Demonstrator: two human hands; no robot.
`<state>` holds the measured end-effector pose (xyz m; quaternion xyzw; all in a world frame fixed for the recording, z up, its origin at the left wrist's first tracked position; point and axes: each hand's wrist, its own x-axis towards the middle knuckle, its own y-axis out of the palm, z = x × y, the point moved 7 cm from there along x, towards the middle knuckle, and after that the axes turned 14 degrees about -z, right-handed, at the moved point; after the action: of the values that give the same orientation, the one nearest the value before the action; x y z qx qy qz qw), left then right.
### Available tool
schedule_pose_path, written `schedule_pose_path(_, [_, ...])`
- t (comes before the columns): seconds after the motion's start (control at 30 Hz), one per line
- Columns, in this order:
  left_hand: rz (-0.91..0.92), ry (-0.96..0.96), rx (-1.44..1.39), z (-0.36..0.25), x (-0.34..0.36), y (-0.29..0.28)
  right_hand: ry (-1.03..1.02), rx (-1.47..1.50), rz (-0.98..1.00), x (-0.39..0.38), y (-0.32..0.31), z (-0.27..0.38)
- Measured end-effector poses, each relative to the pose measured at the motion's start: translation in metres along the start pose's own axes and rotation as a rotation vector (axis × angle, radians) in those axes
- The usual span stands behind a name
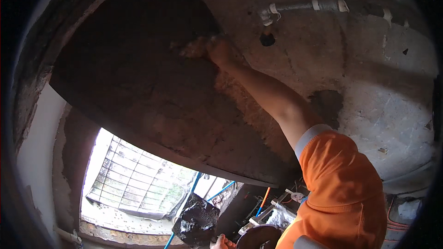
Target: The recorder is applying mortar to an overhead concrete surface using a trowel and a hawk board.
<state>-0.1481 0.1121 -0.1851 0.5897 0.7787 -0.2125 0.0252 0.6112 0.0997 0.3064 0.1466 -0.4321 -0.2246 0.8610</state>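
Observation:
My right arm reaches up to a wide patch of dark, wet-looking plaster point(138, 64) on the wall. At the patch's upper right edge, my right hand point(222, 53) is closed, its fingers in shadow; what it grips cannot be made out. Beside the fingers lies a light, rough tan spot, and a tan strip of wall point(244, 106) runs below the forearm. Low in the view, my left hand point(223, 242) is closed at the edge of a hawk point(198, 221), a dark board with shiny wet mortar on it. The hand's lower part is cut off by the frame.
A pipe point(300, 5) with pale wrappings crosses the upper right wall above a round hole point(267, 39). At lower left a window opening point(138, 175) shows a metal grid. A dark round object point(258, 237) and cluttered materials point(281, 214) are below, near a blue-and-orange pole point(263, 201).

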Motion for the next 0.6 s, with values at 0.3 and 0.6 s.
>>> schedule_pose_path(0.3, [0.11, -0.074, -0.152, -0.088, -0.097, 0.033, 0.034, 0.004, 0.359, 0.032, 0.031, 0.057])
schedule_pose_path(0.6, [0.135, -0.076, -0.18, -0.088, -0.108, 0.028, 0.14, 0.149, 0.463, 0.02, -0.005, 0.0])
